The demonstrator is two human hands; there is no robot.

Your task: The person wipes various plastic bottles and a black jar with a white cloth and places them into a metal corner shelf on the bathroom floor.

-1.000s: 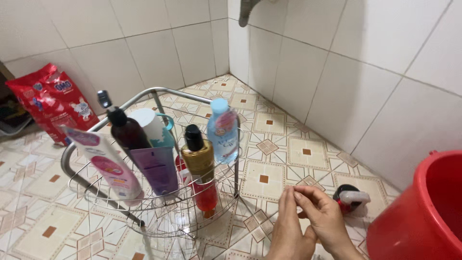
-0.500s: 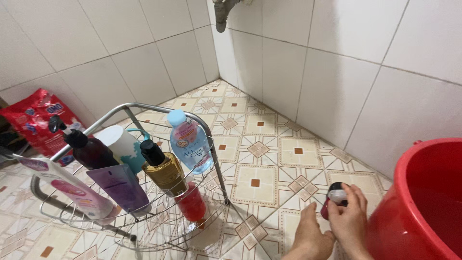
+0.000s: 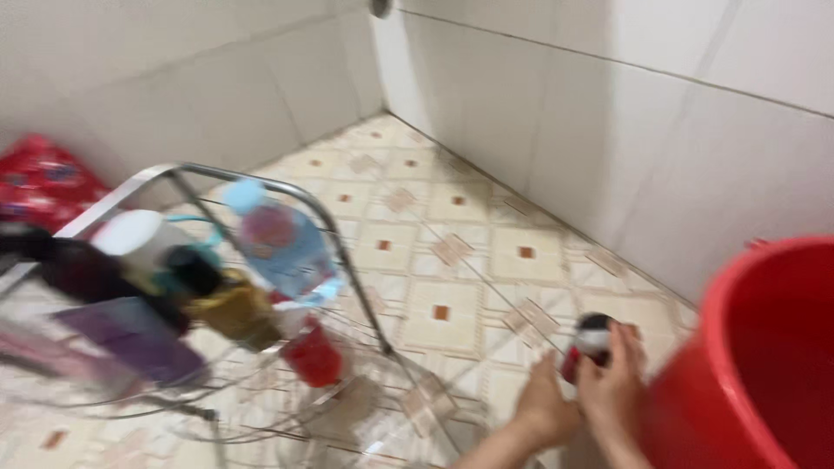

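Note:
The view is blurred by head motion. My right hand (image 3: 615, 386) is wrapped around a small red bottle (image 3: 584, 346) with a dark cap, low over the tiled floor, right beside a red bucket (image 3: 747, 365). My left hand (image 3: 543, 404) lies just left of the bottle's base, fingertips close to it. The blur hides whether it touches the bottle.
A wire corner rack (image 3: 261, 260) stands at the left, holding a pale blue bottle (image 3: 282, 243), an amber bottle (image 3: 230, 308), a dark pump bottle, a purple tube and a red bottle (image 3: 313, 356) lower down. A red bag (image 3: 39, 178) leans on the far-left wall. White tiled walls meet in the corner behind.
My right hand went from in front of me to the small bottle by the bucket and closed on it. My left hand followed. The view swung right and blurred.

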